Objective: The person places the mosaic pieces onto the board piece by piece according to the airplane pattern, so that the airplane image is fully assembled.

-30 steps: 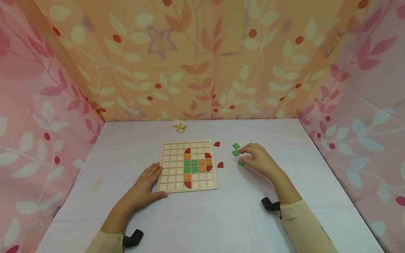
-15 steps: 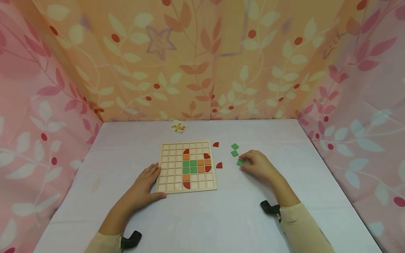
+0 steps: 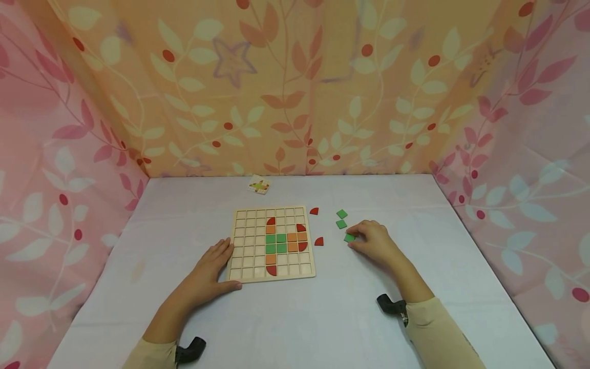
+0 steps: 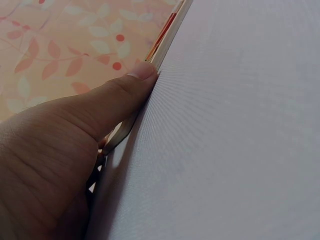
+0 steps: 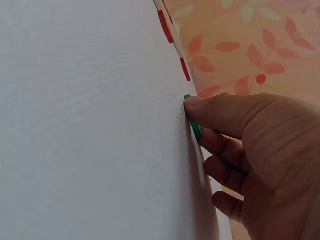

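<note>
A wooden grid board (image 3: 249, 249) lies flat on the table, with green and orange squares (image 3: 292, 237) and red quarter-round pieces (image 3: 271, 270) set in its cells. My left hand (image 3: 208, 271) rests at its lower left corner, fingers straight along the left edge and thumb (image 4: 142, 72) against the near edge. To the right of the board, my right hand (image 3: 377, 242) pinches a green square tile (image 3: 349, 238) between thumb and index finger. In the right wrist view this green tile (image 5: 195, 129) stands out past the thumb tip; the other fingers are loosely curled.
Two loose green tiles (image 3: 341, 224) lie just beyond the right hand. Two red quarter-round pieces (image 3: 319, 241) sit between them and the board. A small patterned card (image 3: 259, 184) is near the table's back edge. Patterned cloth (image 3: 286, 102) encloses the back and sides.
My right hand has moved slightly towards me, away from the middle green tile, and its thumb and index finger have closed on the nearest one. The left hand stays at the board.
</note>
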`<state>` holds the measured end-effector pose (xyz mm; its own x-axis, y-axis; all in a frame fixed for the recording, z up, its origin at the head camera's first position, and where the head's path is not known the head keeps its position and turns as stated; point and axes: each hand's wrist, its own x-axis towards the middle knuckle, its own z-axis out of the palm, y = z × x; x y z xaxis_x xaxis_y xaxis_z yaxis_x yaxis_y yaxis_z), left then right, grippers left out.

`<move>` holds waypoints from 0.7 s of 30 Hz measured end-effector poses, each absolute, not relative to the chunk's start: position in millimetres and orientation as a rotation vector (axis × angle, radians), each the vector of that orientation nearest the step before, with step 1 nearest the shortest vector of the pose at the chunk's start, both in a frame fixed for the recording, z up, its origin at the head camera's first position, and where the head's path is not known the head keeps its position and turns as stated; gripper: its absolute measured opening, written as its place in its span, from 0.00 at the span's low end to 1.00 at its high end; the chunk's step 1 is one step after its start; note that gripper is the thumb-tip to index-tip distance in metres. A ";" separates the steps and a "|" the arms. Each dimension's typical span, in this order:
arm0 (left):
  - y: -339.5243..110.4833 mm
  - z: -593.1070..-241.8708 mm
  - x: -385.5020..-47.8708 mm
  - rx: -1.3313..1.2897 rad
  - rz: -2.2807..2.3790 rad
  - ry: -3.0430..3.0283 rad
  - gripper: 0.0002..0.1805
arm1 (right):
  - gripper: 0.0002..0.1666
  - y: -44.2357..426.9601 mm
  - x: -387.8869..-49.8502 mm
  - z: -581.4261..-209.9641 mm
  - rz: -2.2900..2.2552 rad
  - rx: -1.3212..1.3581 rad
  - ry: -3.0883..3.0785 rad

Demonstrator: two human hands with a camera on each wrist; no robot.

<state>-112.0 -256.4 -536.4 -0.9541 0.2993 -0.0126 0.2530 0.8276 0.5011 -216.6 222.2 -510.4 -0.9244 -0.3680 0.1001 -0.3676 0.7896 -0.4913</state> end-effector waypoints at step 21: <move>-257.4 -534.5 -112.7 0.460 0.771 2.909 0.64 | 0.18 206.8 -211.4 -499.2 -0.918 -0.685 2.991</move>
